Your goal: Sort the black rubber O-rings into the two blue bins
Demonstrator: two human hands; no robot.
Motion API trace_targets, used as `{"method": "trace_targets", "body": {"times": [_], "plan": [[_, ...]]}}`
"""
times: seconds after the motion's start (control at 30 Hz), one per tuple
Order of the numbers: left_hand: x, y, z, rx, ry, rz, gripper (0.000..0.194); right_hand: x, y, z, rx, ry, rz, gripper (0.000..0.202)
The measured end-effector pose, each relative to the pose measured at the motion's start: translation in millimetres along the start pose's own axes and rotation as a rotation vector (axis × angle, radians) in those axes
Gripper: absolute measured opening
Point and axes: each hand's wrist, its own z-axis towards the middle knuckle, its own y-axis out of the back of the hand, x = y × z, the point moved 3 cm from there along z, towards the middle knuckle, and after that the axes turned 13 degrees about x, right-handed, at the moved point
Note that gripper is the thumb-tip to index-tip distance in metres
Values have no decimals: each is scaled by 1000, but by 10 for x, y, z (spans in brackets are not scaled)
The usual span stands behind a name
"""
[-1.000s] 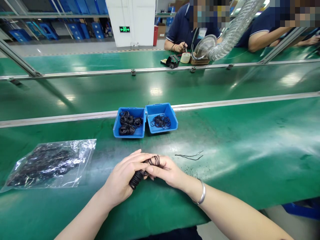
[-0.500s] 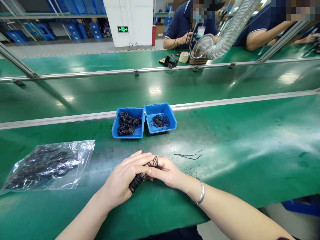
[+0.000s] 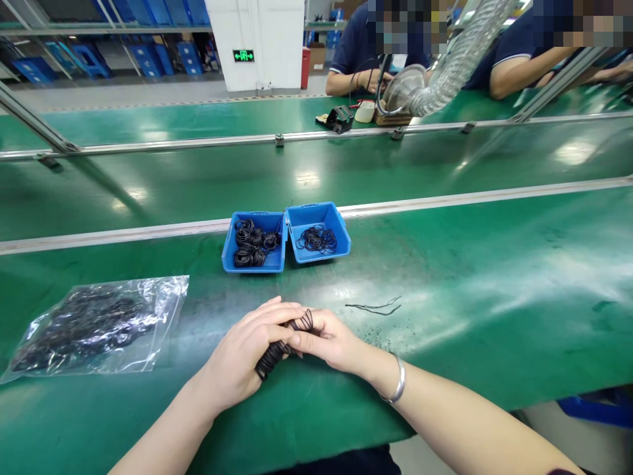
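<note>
Both hands meet over a bundle of thin black rubber rings (image 3: pixel 270 361) above the green bench. My left hand (image 3: pixel 252 340) is wrapped round the bundle, its fingers covering the middle. From the right, my right hand (image 3: pixel 329 340) grips the far end, where a few loops stand apart between the hands. Part of the bundle is hidden by my fingers. Beyond the hands, a blue bin (image 3: pixel 227 258) holds several tied bunches of black rings. Touching it, a second blue bin (image 3: pixel 316 256) holds a loose heap of black rings.
A clear plastic bag (image 3: pixel 165 330) full of black rings lies at the left. Thin black strands (image 3: pixel 373 307) and dark crumbs lie right of the hands. A metal rail (image 3: pixel 198 142) crosses the far side. Across it, co-workers sit by a flexible duct (image 3: pixel 448 69).
My hands and the bundle have hardly moved. On the belt beyond, small metal fixtures have slid slightly to the right. The co-worker opposite has lowered their hands.
</note>
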Motion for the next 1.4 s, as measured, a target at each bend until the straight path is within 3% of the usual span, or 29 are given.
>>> {"method": "trace_targets", "body": {"times": [0.87, 1.1, 1.23, 1.4], "plan": [[-26, 13, -7, 36, 43, -153, 36, 2, -21, -10, 69, 33, 50, 33], [-70, 3, 18, 136, 31, -148, 34, -42, -46, -19, 81, 0, 56, 30], [-60, 28, 0, 11, 37, -203, 32, 9, 0, -9, 40, 42, 23, 31], [-34, 80, -41, -202, 157, -275, 24, 66, 66, -18, -15, 6, -35, 32]]}}
